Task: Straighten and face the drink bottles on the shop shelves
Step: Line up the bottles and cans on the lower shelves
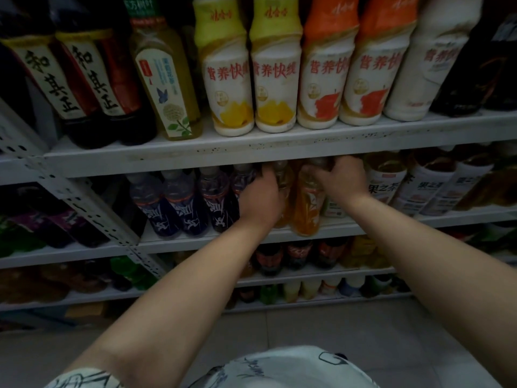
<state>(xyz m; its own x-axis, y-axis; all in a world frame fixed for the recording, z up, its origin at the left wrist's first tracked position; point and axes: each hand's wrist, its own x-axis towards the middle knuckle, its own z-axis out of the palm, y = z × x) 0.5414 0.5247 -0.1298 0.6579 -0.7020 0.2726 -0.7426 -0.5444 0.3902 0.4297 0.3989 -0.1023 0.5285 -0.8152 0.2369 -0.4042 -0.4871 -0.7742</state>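
Amber bottle [284,186] is clasped by left hand [261,196], orange bottle [306,211] by right hand [341,177]; adjacent blue bottles [221,208] could be toppled during turning.

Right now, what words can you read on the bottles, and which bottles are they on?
"和其正": dark bottles, upper shelf, left.
"营养快线": white milk-drink bottles, same shelf.
"果之茶": white-labelled bottles beside the right hand.
Too blurred: pale tea bottle's small print, blue-labelled bottles, orange drink bottles gripped by the left hand and right hand.
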